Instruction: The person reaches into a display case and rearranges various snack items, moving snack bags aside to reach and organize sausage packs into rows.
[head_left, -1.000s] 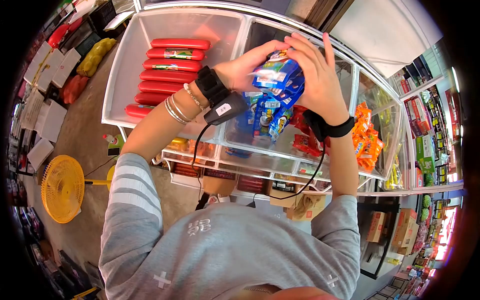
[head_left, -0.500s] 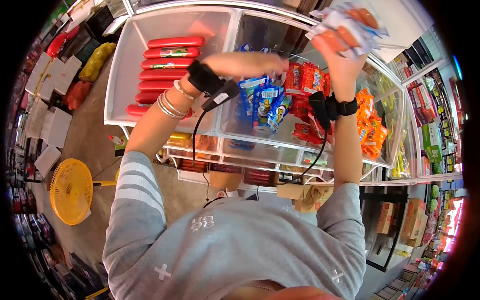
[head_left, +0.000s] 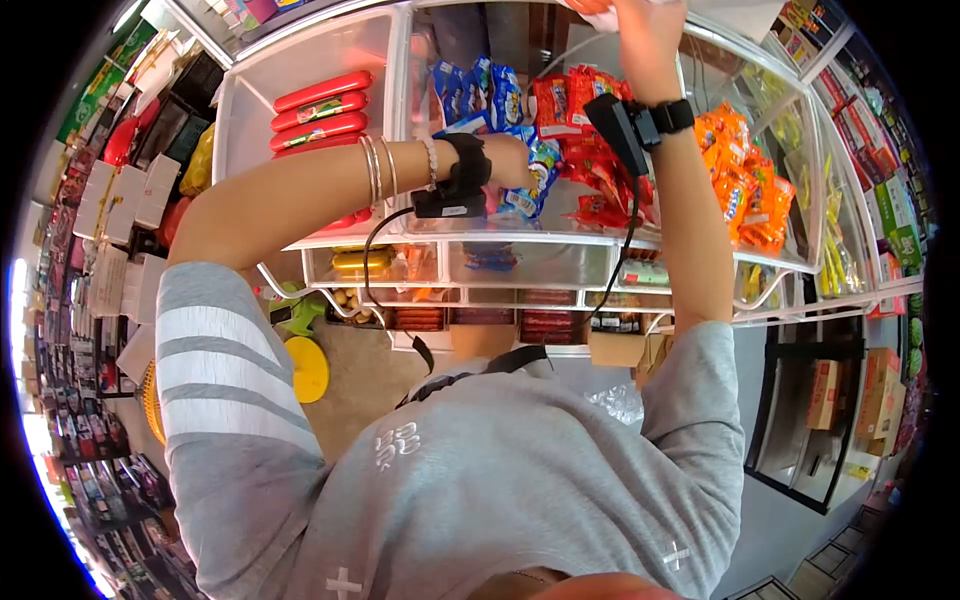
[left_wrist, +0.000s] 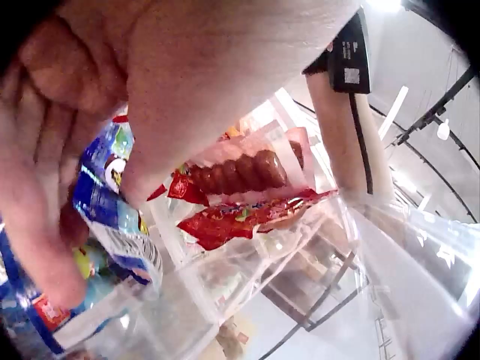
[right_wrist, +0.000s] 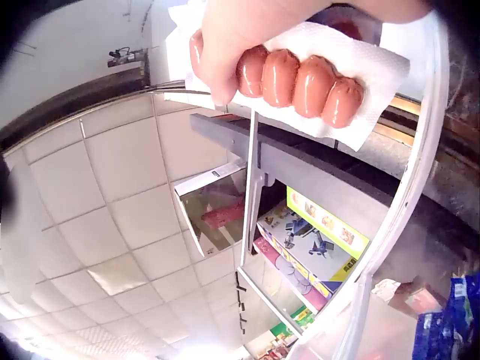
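My left hand is down among blue snack packets in the display bin. In the left wrist view its thumb and fingers grip one blue packet from both sides. My right hand reaches to the far edge of the case, partly cut off by the head view's top. It holds a pack of short reddish-brown sausages backed by white sheet, the thumb pressed against them in the right wrist view. Red packets lie right of the blue ones, between the two arms.
Large red sausages lie in the left bin, partly behind my left forearm. Orange packets fill the bin on the right. White dividers separate the bins. A toy box sits on a shelf beyond.
Both hands were together at blue packets. The right hand then swung up and right with sausage packs and now reaches farther forward; the left has lowered onto the blue packets. The head view has shifted.
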